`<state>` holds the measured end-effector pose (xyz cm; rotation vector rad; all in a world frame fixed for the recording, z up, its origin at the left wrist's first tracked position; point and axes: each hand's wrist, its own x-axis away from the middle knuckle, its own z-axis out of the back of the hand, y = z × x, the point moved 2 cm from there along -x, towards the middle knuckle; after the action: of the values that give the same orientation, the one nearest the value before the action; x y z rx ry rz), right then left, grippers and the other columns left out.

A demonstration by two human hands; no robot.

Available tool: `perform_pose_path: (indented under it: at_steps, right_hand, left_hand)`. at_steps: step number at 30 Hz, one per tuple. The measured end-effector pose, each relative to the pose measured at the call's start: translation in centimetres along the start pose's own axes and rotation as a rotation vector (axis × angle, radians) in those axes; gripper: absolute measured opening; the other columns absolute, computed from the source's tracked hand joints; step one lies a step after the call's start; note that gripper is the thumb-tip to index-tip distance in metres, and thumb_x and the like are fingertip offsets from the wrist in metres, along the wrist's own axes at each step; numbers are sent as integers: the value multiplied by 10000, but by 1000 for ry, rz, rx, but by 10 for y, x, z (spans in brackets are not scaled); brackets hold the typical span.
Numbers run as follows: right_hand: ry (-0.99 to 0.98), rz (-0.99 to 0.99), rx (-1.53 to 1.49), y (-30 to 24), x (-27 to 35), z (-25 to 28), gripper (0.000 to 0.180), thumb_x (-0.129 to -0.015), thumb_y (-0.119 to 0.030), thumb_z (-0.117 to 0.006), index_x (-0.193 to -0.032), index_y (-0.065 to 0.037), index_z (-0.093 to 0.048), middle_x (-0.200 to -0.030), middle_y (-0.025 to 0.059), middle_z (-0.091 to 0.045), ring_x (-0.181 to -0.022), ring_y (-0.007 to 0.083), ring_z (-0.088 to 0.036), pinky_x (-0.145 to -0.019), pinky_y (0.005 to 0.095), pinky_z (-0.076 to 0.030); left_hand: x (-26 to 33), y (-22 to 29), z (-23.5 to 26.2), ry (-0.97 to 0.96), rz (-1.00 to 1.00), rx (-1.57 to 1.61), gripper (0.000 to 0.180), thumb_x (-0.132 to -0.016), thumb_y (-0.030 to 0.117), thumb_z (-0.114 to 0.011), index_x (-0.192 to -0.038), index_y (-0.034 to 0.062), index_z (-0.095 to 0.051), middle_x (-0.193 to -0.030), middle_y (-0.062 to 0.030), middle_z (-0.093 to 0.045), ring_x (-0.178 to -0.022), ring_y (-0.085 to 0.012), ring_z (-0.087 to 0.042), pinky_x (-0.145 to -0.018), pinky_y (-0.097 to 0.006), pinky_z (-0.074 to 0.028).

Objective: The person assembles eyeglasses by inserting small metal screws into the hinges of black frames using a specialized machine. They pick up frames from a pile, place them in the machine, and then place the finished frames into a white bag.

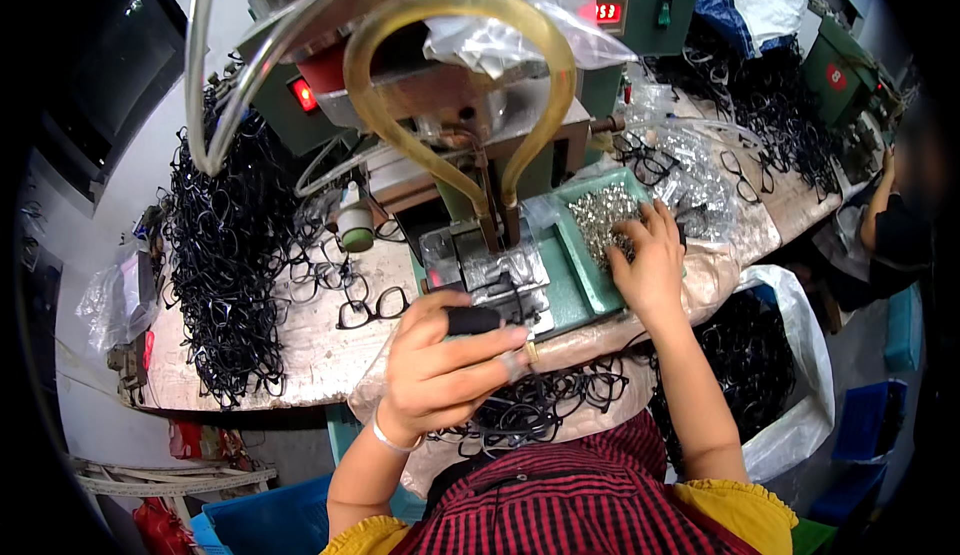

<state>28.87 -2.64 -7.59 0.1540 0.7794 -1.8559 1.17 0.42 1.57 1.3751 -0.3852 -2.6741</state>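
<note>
My left hand [440,365] is at the front of a metal jig [520,260], fingers curled around a black eyeglass frame [508,287] that lies partly on it. The hand itself hides much of this frame. A black sleeve covers one finger, and a pale wrap sits on another. Over the green tray [600,300], my right hand [652,263] dips its bent, parted fingertips into a heap of small shiny metal parts [605,217]. No part can be made out between its thumb and fingers.
A press with a looped yellowish hose [560,45] rises above the jig. A tall pile of black eyeglass frames [225,265] stands at left; more frames [540,400] lie near my lap. A white sack [810,385] sits at right. Another person's arm [880,195] shows far right.
</note>
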Motion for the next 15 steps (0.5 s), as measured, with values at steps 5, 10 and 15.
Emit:
perform_pose_path:
  at_steps: [5,10,15]
  right_hand:
    - [143,29,-260,4,-13,-3,164,-769,-165,-735,-893,-66,-690,-1201,167,-634,-1206,364,-538,-995,449,-421]
    - [25,-141,-350,17,-12,-7,139,-790,-152,-744,-908,-86,-778,-1101,152,-694,-1054,318,-631,-930,399,-488]
    - [-32,346,7,-15,-12,-15,94,-783,-125,-735,-865,-85,-713,-1162,87,-641,-1181,309,-558,-881,420,-470]
  left_hand:
    - [-4,-2,-4,-124,18,-39,182,-691,167,-723,-866,117,-714,-1046,-30,-735,-672,-212,-554,-831,-430,-507]
    - [-9,-2,-4,-159,46,-9,215,-666,142,-733,-878,117,-707,-1074,-19,-724,-658,-228,-518,-849,-429,-490]
    - [-7,-1,-3,-182,67,-10,189,-717,119,-746,-904,116,-726,-1077,-26,-726,-672,-205,-563,-862,-438,-509]
